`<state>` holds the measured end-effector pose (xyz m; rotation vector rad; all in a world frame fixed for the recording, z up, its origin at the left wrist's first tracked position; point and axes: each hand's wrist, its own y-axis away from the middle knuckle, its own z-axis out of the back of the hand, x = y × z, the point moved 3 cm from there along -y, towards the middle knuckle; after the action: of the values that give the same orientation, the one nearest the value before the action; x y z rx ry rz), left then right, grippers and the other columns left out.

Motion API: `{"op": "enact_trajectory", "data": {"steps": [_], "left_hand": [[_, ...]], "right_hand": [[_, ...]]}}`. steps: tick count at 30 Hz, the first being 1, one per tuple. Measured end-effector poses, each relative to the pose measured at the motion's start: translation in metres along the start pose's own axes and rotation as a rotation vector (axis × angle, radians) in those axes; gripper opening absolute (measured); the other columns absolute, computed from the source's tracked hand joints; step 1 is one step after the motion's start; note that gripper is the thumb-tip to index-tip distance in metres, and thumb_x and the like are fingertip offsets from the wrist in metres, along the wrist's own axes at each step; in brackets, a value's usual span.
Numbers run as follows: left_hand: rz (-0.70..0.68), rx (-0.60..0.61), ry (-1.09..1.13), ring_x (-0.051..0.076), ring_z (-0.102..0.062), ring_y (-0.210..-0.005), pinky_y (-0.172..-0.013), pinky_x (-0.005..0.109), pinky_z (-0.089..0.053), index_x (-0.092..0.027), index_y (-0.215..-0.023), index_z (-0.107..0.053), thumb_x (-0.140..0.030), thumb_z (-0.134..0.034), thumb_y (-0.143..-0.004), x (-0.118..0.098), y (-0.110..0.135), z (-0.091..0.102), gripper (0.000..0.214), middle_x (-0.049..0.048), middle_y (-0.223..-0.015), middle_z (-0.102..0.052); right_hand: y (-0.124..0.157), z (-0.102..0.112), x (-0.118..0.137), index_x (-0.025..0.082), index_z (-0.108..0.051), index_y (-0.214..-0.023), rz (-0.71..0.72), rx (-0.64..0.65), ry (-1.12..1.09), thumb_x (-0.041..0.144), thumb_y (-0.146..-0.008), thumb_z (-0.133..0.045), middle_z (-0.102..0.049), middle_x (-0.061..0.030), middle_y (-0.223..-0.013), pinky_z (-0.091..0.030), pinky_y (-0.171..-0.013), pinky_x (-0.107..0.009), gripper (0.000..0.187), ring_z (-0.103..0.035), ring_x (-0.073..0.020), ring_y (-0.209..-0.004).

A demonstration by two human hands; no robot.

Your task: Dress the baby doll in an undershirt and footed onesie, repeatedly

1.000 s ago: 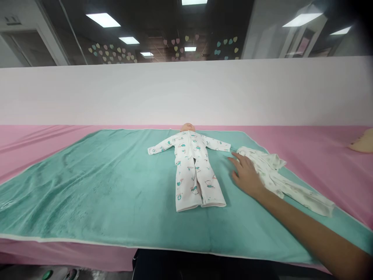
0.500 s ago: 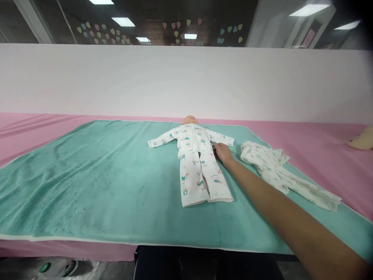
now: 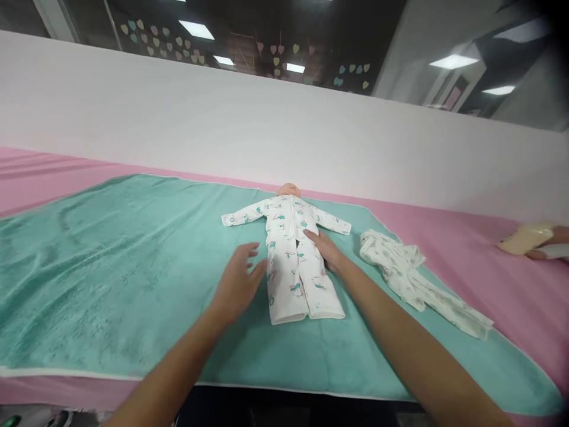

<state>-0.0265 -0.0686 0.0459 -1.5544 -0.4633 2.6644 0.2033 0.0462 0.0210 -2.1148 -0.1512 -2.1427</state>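
A baby doll (image 3: 288, 189) lies on its back, head toward the wall. It wears a white printed baby shirt (image 3: 284, 212) with the sleeves spread out, and matching baby trousers (image 3: 284, 284) with the legs side by side. My right hand (image 3: 326, 249) is at the doll's right-hand side in view, its thumb over the trousers near the waist and its other fingers mostly hidden at the edge. On the other side, my left hand (image 3: 242, 276) is held open beside the trousers, fingers curved and apart, holding nothing.
Under the doll is a teal blanket (image 3: 155, 284) over a pink cover (image 3: 457, 231). A crumpled white baby garment (image 3: 400, 267) lies to the right. At the far right, another person's hand (image 3: 558, 235) touches a beige object (image 3: 524, 238). A white wall (image 3: 267, 130) runs behind.
My left hand has come into view beside the trousers. My right hand has moved from beside the garment onto its edge. Another person's hand now shows at the far right; the view has tilted.
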Motion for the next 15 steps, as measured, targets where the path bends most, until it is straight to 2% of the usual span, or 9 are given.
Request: {"op": "enact_trajectory", "data": {"steps": [2, 5, 7, 10, 12, 15], "left_hand": [[0.154, 0.113, 0.069, 0.025, -0.054, -0.109, -0.083, 0.034, -0.046, -0.019, -0.122, -0.047, -0.045, -0.051, -0.082, -0.007, -0.044, -0.030, 0.048, 0.0118, -0.128, -0.052], [0.271, 0.103, 0.114, 0.031, -0.049, -0.116, -0.091, 0.037, -0.040, -0.014, -0.125, -0.043, -0.050, -0.052, -0.079, -0.005, -0.102, -0.064, 0.059, 0.0173, -0.131, -0.049], [0.286, 0.060, 0.142, 0.032, -0.047, -0.117, -0.093, 0.039, -0.037, -0.013, -0.123, -0.044, -0.054, -0.054, -0.077, 0.007, -0.124, -0.076, 0.062, 0.0184, -0.130, -0.050], [0.244, 0.058, 0.230, 0.030, -0.052, -0.111, -0.090, 0.038, -0.040, -0.018, -0.121, -0.046, -0.061, -0.056, -0.072, 0.026, -0.132, -0.080, 0.066, 0.0152, -0.125, -0.053], [0.208, 0.086, 0.294, 0.026, -0.058, -0.099, -0.081, 0.034, -0.044, -0.021, -0.117, -0.047, -0.064, -0.058, -0.069, 0.033, -0.129, -0.078, 0.065, 0.0119, -0.116, -0.058], [0.168, 0.129, 0.371, 0.017, -0.059, -0.069, -0.060, 0.028, -0.044, -0.022, -0.103, -0.051, -0.063, -0.056, -0.071, 0.032, -0.121, -0.074, 0.053, 0.0045, -0.086, -0.062]], "right_hand": [[-0.001, -0.001, -0.002, 0.020, -0.056, -0.117, 0.026, -0.030, 0.004, 0.047, -0.076, -0.061, -0.063, -0.0070, -0.118, -0.051, -0.087, -0.037, 0.049, -0.061, -0.0237, -0.103], [-0.003, 0.000, -0.005, 0.021, -0.055, -0.118, 0.038, -0.062, 0.032, 0.047, -0.076, -0.061, -0.063, -0.0068, -0.116, -0.051, -0.085, -0.037, 0.050, -0.061, -0.0245, -0.103], [-0.004, 0.002, -0.006, 0.021, -0.055, -0.118, 0.046, -0.085, 0.057, 0.048, -0.076, -0.061, -0.062, -0.0068, -0.118, -0.051, -0.085, -0.038, 0.051, -0.061, -0.0250, -0.103], [0.000, 0.000, -0.003, 0.021, -0.056, -0.118, 0.107, -0.118, 0.091, 0.049, -0.075, -0.061, -0.060, -0.0068, -0.122, -0.049, -0.089, -0.040, 0.051, -0.059, -0.0256, -0.106], [0.008, -0.003, 0.003, 0.022, -0.055, -0.119, 0.154, -0.147, 0.115, 0.049, -0.075, -0.061, -0.059, -0.0066, -0.123, -0.047, -0.091, -0.040, 0.051, -0.057, -0.0258, -0.108], [0.026, -0.003, 0.010, 0.024, -0.052, -0.124, 0.187, -0.172, 0.164, 0.049, -0.076, -0.060, -0.057, -0.0055, -0.126, -0.044, -0.094, -0.040, 0.054, -0.054, -0.0256, -0.112]]}}
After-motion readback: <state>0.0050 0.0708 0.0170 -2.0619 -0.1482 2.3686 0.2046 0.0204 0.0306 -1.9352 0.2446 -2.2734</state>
